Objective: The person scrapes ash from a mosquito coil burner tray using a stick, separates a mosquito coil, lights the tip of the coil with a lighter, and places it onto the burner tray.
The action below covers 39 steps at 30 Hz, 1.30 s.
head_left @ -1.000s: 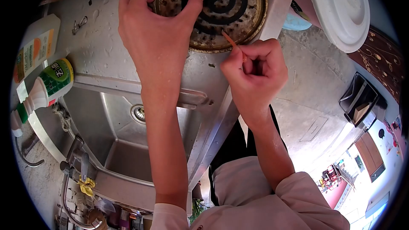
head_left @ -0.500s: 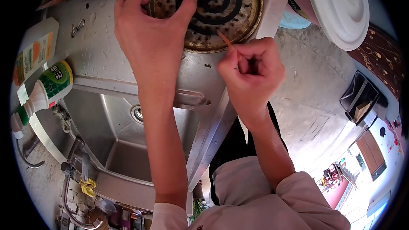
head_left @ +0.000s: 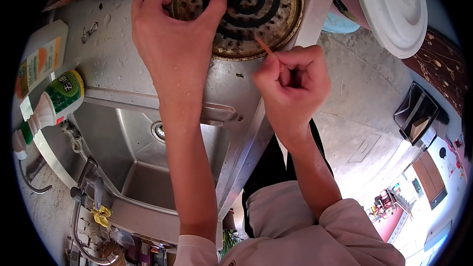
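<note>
A black mosquito coil (head_left: 266, 12) lies on a round, rust-stained metal tray (head_left: 290, 29) with a perforated-looking surface, at the top of the head view. My left hand (head_left: 172, 44) reaches over the tray's left side, thumb and fingers spread apart. Its thumb tip lies over the coil's left part, and its fingertips are by the rim. My right hand (head_left: 295, 81) is closed in a pinch on a thin orange-brown stick (head_left: 263, 45) just off the tray's lower right edge. The stick's tip points over the tray below the coil; whether it touches anything, I cannot tell.
Left of my arms is a steel sink (head_left: 152, 177) with a faucet (head_left: 79, 216). A green bottle (head_left: 64, 93) and a labelled jug (head_left: 42, 59) lie along the far left. A white lid (head_left: 391, 10) is at upper right, above the concrete floor (head_left: 354, 98).
My right hand has shifted very slightly right, and the stick's tip has moved a little with it. The left hand, coil and tray look the same.
</note>
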### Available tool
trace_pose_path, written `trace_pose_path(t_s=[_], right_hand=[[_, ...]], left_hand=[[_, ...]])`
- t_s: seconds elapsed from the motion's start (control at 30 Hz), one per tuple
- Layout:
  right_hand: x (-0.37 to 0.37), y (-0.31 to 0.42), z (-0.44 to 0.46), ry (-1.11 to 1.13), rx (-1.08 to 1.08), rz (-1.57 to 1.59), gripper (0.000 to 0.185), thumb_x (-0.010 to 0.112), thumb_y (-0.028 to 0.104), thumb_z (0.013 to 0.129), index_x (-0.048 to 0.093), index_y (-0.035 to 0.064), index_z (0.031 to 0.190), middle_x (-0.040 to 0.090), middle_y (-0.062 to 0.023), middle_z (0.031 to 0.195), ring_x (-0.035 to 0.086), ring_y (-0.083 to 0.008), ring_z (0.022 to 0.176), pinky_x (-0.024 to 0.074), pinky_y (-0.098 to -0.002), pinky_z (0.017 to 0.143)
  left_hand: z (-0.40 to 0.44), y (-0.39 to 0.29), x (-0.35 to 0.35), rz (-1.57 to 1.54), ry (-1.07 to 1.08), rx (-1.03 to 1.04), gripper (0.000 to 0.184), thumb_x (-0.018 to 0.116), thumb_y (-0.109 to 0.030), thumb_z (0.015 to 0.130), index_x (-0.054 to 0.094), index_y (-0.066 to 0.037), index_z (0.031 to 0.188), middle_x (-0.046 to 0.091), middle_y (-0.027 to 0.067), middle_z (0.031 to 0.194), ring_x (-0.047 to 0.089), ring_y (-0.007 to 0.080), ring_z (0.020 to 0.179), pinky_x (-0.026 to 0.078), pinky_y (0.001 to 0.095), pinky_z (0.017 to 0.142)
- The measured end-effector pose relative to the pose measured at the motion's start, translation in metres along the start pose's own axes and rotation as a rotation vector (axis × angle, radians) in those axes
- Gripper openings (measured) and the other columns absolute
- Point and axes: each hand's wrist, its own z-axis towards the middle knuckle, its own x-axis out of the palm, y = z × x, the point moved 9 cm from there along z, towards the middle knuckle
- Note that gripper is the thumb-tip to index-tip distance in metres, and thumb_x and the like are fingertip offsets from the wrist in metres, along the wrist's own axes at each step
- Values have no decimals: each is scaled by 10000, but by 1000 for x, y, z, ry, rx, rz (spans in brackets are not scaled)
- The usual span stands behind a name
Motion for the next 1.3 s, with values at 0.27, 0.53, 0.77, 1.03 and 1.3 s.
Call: trace_pose_path(t_s=[0.27,0.53,0.77,1.03,1.3], right_hand=[[-5,0,0,-42,-14,26,213,658,-45,698,469,52,716,349,56,476,319,13,451,287,-142,437],[-3,2,-1,-15,-41,20,209,652,-48,700,470,50,720,348,58,474,317,15,449,285,-142,434],[-4,2,-2,-23,-34,11,213,658,-47,703,470,52,720,351,57,479,321,15,454,289,-143,438],[-2,1,-5,32,-38,59,195,588,-102,783,449,31,812,409,54,602,308,13,515,253,-151,484],[-7,-1,-3,-10,-11,176,176,604,-56,791,452,31,810,398,53,576,314,7,507,268,-154,475]], left_hand=[[0,-1,0,17,-4,15,469,838,-336,634,665,-32,946,520,29,833,458,116,665,415,245,610],[-1,1,1,-18,8,-2,437,839,-289,644,658,-18,936,515,26,818,471,107,676,418,236,607],[-1,0,1,-41,4,-6,441,839,-295,642,660,-21,939,522,29,818,476,116,695,424,243,622],[-1,-2,0,-22,-3,1,424,823,-306,666,664,-22,937,523,27,815,473,116,706,423,244,635],[-29,8,-50,-222,-144,-295,250,540,-246,916,611,-8,943,546,40,871,482,133,803,402,277,708]])
